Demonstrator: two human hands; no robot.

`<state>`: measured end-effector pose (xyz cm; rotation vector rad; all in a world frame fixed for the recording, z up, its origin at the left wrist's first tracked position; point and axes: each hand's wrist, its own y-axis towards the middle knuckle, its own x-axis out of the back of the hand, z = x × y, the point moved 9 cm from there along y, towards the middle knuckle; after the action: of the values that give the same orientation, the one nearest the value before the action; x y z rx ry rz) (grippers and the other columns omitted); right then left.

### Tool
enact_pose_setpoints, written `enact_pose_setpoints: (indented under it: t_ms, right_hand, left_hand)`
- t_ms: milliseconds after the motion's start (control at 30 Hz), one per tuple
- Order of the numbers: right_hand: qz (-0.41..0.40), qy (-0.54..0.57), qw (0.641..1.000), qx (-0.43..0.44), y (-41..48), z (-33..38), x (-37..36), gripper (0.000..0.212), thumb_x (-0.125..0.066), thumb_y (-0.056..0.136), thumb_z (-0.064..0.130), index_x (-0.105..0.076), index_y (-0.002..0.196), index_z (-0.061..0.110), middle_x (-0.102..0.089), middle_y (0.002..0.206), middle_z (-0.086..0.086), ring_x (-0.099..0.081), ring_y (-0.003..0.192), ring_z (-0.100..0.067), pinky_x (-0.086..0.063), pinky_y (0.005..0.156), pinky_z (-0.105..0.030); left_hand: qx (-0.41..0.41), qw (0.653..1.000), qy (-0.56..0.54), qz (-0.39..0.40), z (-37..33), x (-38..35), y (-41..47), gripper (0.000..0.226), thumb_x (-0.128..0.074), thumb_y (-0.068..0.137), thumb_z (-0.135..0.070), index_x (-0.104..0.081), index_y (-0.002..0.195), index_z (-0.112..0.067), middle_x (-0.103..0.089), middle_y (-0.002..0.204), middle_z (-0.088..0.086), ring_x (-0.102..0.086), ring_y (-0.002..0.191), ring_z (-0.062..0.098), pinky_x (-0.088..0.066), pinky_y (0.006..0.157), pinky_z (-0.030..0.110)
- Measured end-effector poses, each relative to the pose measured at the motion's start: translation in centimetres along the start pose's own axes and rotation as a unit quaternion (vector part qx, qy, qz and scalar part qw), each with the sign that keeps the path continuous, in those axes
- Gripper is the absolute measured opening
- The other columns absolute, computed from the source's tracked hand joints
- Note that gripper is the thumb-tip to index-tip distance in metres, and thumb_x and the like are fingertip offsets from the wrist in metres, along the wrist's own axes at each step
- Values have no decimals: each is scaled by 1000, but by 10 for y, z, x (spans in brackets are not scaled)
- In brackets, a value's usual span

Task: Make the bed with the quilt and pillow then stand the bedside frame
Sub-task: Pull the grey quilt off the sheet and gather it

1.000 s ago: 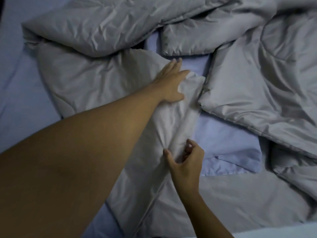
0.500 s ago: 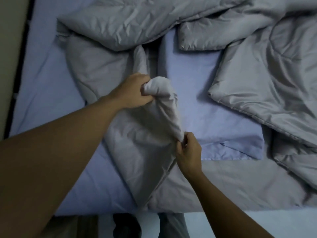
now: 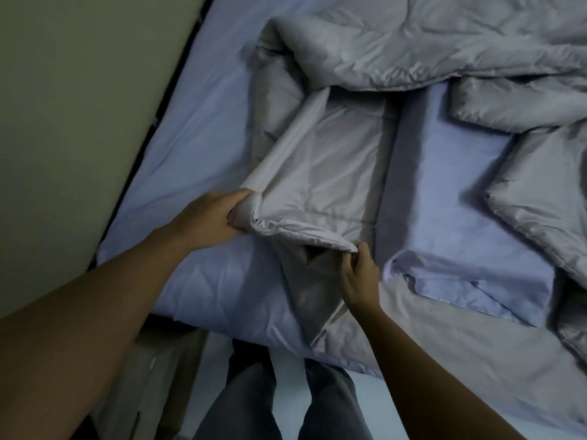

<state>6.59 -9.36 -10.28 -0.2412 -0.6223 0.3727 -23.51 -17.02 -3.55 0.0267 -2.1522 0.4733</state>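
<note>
A crumpled grey quilt [image 3: 397,49] lies bunched across the bed, over a pale blue sheet [image 3: 203,128]. My left hand [image 3: 216,217] grips a corner of the quilt near the bed's left side. My right hand [image 3: 360,271] pinches the same edge a short way to the right, lifting it slightly off the sheet. The stretch of quilt between both hands is pulled taut. A folded blue piece of bedding [image 3: 470,281] lies just right of my right hand. No pillow and no frame are in view.
A beige wall [image 3: 70,106] runs along the bed's left side with a dark gap beside the mattress. My legs in grey trousers [image 3: 273,401] stand at the bed's near edge. More grey quilt hangs over the near edge at the right.
Both hands have pulled the quilt corner leftwards and towards me. The bunched fold has opened out into a flatter panel, and the view has shifted left to show the wall.
</note>
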Motion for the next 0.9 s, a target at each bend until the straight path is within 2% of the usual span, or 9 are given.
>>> enact_pose_setpoints:
  t_ms: [100,200,267,367,433,533,667,767,900]
  right_hand:
    - [41,-54,997,27,-15,25,-40,18,-46,104,27,-47,93,14,-60,80,-4,-57,76,-25,-37,66,-35]
    - [68,-67,993,63,-30,55,-83,10,-54,100,20,-49,92,22,-58,73,3,-56,71,-20,-34,63,-32]
    - [96,-84,987,93,-40,74,-114,10,-60,95,18,-55,94,26,-63,79,6,-60,76,-16,-39,66,-31]
    - [157,-165,965,134,-52,80,-170,19,-63,87,14,-64,103,25,-69,95,-2,-64,94,-27,-48,79,-35]
    - [180,-212,948,154,-61,86,-204,21,-59,87,14,-66,106,22,-71,95,-9,-64,94,-34,-50,80,-38]
    - [184,-185,952,162,-75,104,-242,26,-49,89,19,-66,106,12,-73,93,-14,-68,90,-34,-49,77,-34]
    - [206,-188,947,160,-87,105,-288,13,-52,98,20,-59,107,13,-71,92,-20,-67,89,-43,-48,70,-39]
    - [211,-196,944,163,-89,93,-310,12,-53,100,15,-59,105,7,-69,90,-26,-65,87,-48,-37,66,-34]
    - [218,-200,946,133,-95,70,-332,11,-55,100,12,-60,106,5,-70,90,-21,-67,86,-41,-37,68,-30]
  left_hand:
    - [0,1000,-6,-27,43,21,-37,79,-80,67,-57,-52,133,-23,-66,123,1,-64,107,22,-51,82,33]
    - [25,997,-54,-55,94,46,-71,83,-64,71,-60,-50,139,-15,-56,137,6,-53,124,20,-45,102,37]
    - [42,994,-48,-89,132,66,-92,72,-72,78,-35,-50,140,-5,-54,140,16,-52,127,28,-39,104,34]
    - [52,993,-11,-109,189,90,-129,58,-69,74,5,-57,131,3,-61,127,25,-61,114,37,-38,94,26]
    - [63,993,-5,-104,227,99,-154,58,-61,69,1,-60,127,4,-63,121,25,-63,109,36,-40,88,24]
    - [58,994,8,-93,266,100,-187,51,-56,69,-13,-66,115,6,-66,111,27,-65,100,37,-44,84,30]
    - [30,998,6,-59,300,79,-210,57,-51,77,-31,-66,113,10,-65,113,31,-65,102,42,-36,100,18]
    - [50,994,0,-100,308,85,-214,55,-49,79,-31,-68,111,10,-67,110,30,-66,100,41,-44,91,31]
    - [61,986,38,-153,317,74,-217,43,-55,76,-11,-67,110,12,-66,112,33,-66,101,46,-46,94,38]
